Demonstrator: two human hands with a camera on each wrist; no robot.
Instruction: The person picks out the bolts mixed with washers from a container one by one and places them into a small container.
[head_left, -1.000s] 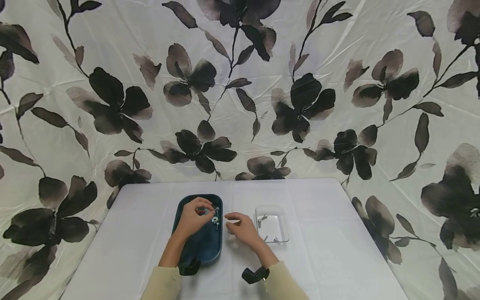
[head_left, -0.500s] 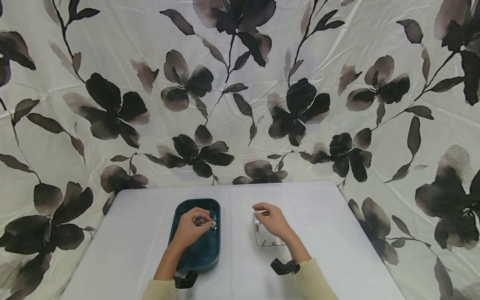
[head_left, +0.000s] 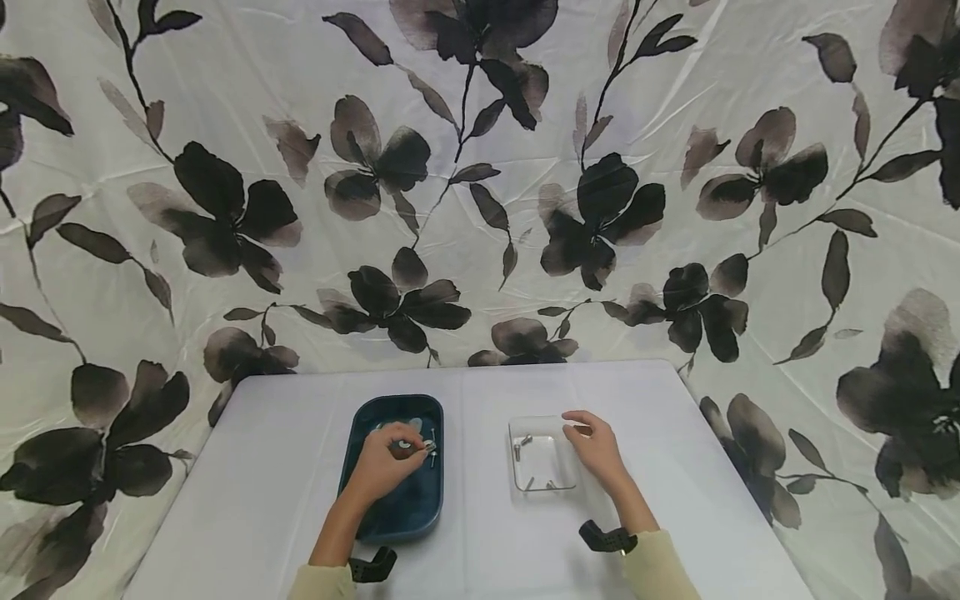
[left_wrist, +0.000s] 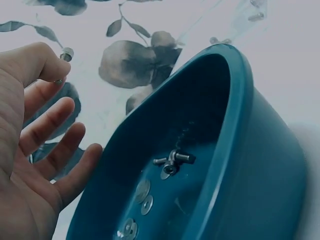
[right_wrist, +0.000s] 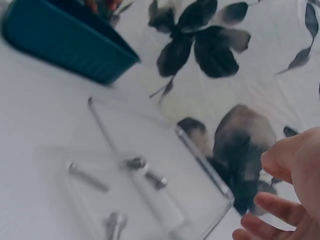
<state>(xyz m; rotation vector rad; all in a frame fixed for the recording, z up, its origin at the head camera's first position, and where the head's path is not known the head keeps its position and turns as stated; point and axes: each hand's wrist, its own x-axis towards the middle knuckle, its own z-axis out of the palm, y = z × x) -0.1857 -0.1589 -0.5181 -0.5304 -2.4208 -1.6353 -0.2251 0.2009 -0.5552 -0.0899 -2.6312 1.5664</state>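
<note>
My left hand [head_left: 386, 462] is over the dark teal tray [head_left: 437, 500]. In the left wrist view its thumb and index finger pinch a small metal bolt [left_wrist: 66, 53], head up, while the other fingers spread loosely. Inside the tray lie several bolts [left_wrist: 172, 162] in a cluster and several flat washers [left_wrist: 142, 191]. My right hand [head_left: 600, 450] is at the right side of the clear plastic box [head_left: 512, 467], fingers loosely bent with nothing between them. In that box several bolts [right_wrist: 156, 180] lie scattered near its edges.
Both containers stand on a white-covered table [head_left: 480, 550], the teal tray left of the clear box with a gap between them. Behind the table hangs a floral cloth [head_left: 495, 208]. A black wrist strap device [head_left: 607, 537] sits on each forearm.
My right hand has moved right, from beside the teal tray, across the clear box to its far right side. My left hand stays over the teal tray.
</note>
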